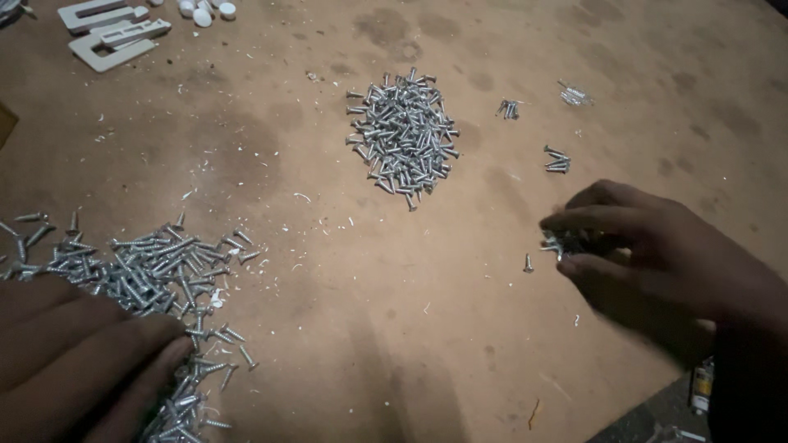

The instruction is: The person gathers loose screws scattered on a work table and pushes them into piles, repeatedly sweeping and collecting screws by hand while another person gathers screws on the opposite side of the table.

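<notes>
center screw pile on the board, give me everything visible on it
The center screw pile is a dense, roughly oval heap of short silver-coloured screws, metal by the look, with flat heads and pointed tips, lying jumbled in all directions. It rests on the brown board in the upper middle of the view. Neither hand touches it; a few screws stick out loosely at its edges. Fine white shavings lie scattered on the board around it.

Two hands are in view, the left hand (78, 365) and the right hand (648, 254). Two big heaps of silver screws lie on the desk (460, 328): the near heap (156, 279) and the far heap (404, 135), each too dense to count. Three small screw bundles (558, 160) sit apart, plus one single screw (528, 263). Three white plastic brackets (115, 33) and about five white caps (205, 11) lie at the top left.
</notes>
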The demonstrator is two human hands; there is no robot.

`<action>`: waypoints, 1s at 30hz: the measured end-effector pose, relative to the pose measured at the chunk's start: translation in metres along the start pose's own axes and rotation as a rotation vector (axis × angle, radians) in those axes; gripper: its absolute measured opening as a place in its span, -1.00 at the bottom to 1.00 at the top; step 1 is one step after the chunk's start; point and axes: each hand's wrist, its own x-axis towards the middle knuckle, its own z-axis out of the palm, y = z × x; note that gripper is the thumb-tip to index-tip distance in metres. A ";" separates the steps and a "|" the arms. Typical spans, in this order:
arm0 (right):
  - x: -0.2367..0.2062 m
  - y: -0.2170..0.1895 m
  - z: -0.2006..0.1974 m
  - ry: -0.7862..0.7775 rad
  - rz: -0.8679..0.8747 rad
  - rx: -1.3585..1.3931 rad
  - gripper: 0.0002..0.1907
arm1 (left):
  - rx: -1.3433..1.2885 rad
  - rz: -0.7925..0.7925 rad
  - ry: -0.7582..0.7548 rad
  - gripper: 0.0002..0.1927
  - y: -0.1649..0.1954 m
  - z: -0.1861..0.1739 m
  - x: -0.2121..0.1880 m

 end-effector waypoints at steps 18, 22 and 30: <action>0.037 -0.109 0.062 0.306 -0.035 -0.184 -0.65 | -0.042 -0.216 0.205 -0.85 0.026 -0.061 0.025; 0.046 -0.149 0.051 0.227 -0.253 -0.228 -0.67 | -0.059 -0.217 0.216 -0.85 0.027 -0.066 0.025; 0.089 -0.241 0.050 0.146 -0.699 -0.034 -0.67 | -0.028 -0.206 0.201 -0.85 0.032 -0.071 0.022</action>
